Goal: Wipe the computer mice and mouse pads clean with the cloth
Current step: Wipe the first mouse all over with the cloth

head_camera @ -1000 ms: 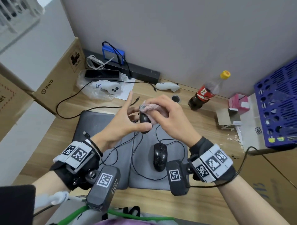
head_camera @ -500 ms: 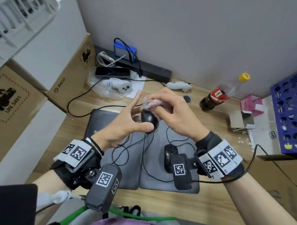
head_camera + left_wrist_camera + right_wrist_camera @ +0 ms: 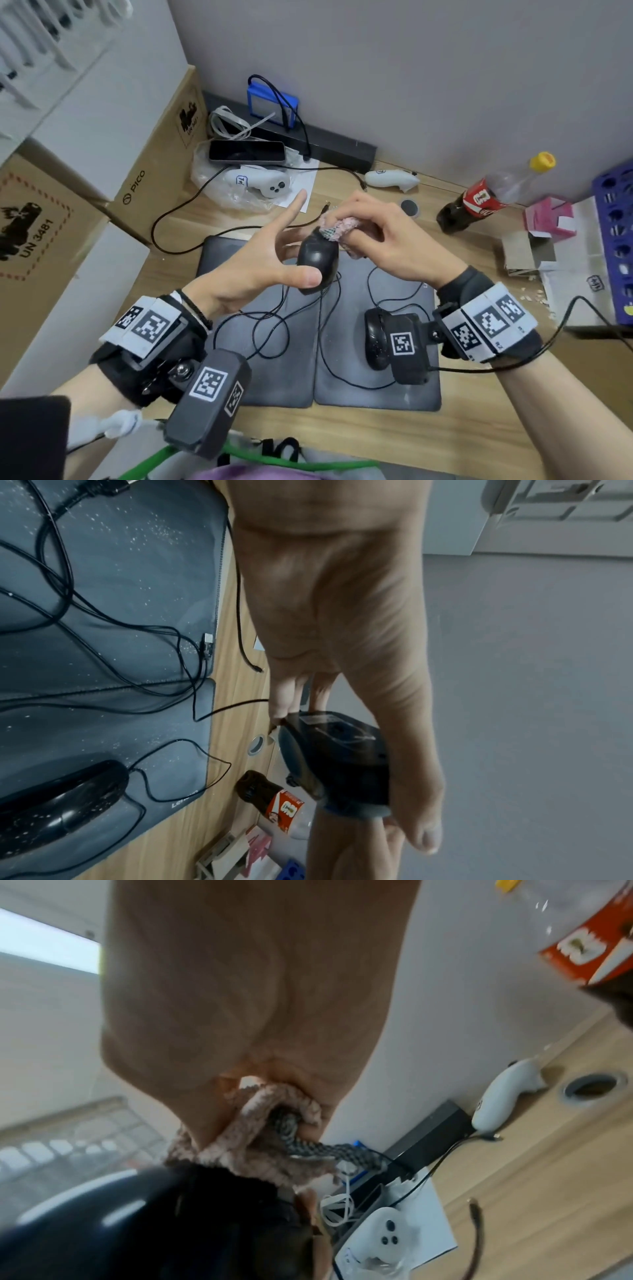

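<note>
Mid-frame: left hand [image 3: 253,270] pinching light, hard, slick mouse [image 3: 318,262] by its sides; right hand [image 3: 387,240] clutching soft bunched cloth [image 3: 339,228] against it.

Black wrist straps [image 3: 144,370], white tag bands (checkered squares), black bracelet [image 3: 195,308]

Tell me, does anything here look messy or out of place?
Yes. White specks dust the second mouse and the mouse pads, pale crumbs lie by the torn cardboard box, and the mouse cables are tangled.
</note>
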The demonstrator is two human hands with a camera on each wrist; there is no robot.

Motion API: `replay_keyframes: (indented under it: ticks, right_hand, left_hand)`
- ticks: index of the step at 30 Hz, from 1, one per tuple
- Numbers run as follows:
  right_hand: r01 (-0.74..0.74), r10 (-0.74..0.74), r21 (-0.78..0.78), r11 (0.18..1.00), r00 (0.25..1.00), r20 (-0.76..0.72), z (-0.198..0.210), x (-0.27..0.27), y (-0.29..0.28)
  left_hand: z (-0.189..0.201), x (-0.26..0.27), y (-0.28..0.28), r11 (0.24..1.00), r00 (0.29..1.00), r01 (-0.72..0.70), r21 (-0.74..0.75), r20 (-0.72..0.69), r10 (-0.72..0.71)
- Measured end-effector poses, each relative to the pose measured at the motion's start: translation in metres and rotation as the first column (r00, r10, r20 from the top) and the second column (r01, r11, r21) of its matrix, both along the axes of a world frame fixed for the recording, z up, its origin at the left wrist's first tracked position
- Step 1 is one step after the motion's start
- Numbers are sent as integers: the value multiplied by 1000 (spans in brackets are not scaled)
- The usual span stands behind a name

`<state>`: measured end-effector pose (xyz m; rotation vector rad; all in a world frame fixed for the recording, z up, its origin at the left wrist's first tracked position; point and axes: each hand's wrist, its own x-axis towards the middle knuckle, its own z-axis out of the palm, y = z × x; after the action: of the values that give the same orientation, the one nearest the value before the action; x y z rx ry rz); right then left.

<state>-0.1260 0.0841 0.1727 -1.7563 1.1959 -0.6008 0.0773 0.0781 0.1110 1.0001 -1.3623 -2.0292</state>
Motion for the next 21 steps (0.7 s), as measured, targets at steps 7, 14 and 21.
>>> replay_keyframes:
  ticks: [7,14,21]
  right_hand:
    - [-109,109,-37,993,994,-17,4,14,5]
    - [-60,60,-79,995,998,-4,3,0,8]
    - [-61,61,-80,995,998,1,5,-28,18]
  left_hand:
    - [-8,-2,-1,999,998,-33,-21,53,34]
    - [-4,-9,5,1000,1000,-12,-25,14,12]
    - [8,-24,17,1000,1000,-1,13,-18,1]
